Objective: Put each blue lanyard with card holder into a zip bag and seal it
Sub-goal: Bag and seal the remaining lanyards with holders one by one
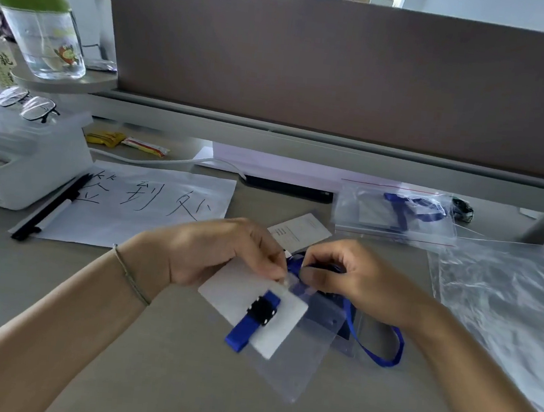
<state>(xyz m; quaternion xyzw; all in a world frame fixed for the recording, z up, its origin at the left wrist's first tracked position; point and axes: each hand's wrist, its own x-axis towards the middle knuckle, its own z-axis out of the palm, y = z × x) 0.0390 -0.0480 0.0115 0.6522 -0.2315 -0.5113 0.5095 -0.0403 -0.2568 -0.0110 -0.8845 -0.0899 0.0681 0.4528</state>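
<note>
A clear zip bag (294, 366) lies tilted on the desk in front of me. Inside it shows a white card holder (237, 298) with a blue strap and black clip (261, 310). My left hand (225, 251) pinches the bag's top edge. My right hand (353, 278) pinches the same edge beside it, with bunched blue lanyard (382, 355) under its fingers; a loop of it trails out to the right. A second zip bag (397, 215) holding a blue lanyard lies at the back right.
A stack of clear bags (505, 307) covers the desk's right side. A loose white card (298, 230) lies behind my hands. At left are a handwritten paper (150, 199), a black pen (49, 206), a white box (23, 159) with glasses, and a bottle (43, 34). A brown partition (345, 72) closes the back.
</note>
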